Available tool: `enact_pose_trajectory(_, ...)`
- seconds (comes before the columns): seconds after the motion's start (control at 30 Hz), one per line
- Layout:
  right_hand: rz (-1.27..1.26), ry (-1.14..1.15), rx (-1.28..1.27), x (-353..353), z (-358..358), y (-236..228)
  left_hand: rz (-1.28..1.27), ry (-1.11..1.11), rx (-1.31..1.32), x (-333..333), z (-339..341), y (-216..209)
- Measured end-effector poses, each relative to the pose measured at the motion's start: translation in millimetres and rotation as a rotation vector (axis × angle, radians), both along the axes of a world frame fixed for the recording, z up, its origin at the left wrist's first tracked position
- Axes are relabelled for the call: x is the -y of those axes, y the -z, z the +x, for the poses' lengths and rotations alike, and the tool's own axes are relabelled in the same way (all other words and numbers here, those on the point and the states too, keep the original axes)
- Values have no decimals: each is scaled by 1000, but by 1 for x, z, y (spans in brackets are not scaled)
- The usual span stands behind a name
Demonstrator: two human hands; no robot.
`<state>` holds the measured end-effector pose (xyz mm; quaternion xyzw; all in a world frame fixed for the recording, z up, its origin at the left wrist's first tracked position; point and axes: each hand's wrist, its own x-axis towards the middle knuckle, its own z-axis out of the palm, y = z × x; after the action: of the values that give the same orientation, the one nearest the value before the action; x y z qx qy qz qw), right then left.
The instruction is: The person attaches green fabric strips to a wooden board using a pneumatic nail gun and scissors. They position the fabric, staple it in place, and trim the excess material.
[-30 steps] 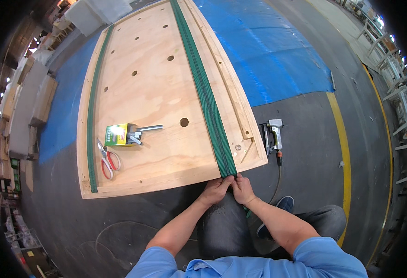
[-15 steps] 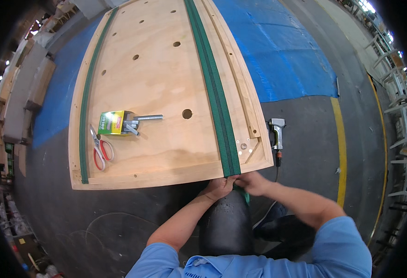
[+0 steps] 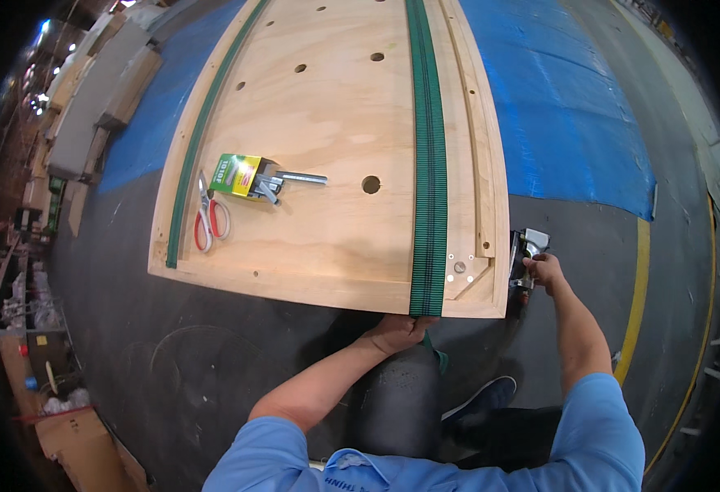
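A wide green strap (image 3: 429, 180) runs along the right side of a wooden panel (image 3: 319, 230) and folds over its near edge. Just under that edge, my left hand (image 3: 401, 332) is closed on the strap's end; some of its fingers are hidden, and a loose green tail hangs beside it. Off the panel's right side, my right hand (image 3: 545, 272) grips a metal staple gun (image 3: 534, 244) by its body. On the panel lie a green and yellow box of staples (image 3: 241, 175), staple strips (image 3: 302, 177) and scissors with red and white handles (image 3: 212, 223).
A second green strap (image 3: 204, 148) runs down the panel's left side. Blue sheeting (image 3: 557, 123) covers the floor beyond on both sides. A yellow line (image 3: 636, 287) marks the floor at right. Stacked boards (image 3: 101, 107) and a cardboard box (image 3: 85, 449) stand at left.
My right hand has left the strap and moved right to take hold of the staple gun. My left hand stays at the strap's end. The view has shifted, so the panel appears turned.
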<state>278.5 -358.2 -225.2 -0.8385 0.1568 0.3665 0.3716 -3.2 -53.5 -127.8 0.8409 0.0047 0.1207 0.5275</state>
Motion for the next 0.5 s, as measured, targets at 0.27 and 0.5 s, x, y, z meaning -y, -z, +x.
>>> enact_pose_trajectory(0.27, -416, 77, 253, -11, 4, 19, 182, -39, 15, 2, -5, -9)
enact_pose_trajectory(0.5, -272, 122, 262, -2, 15, 33, 124, 6, -15, 0, -5, -13)
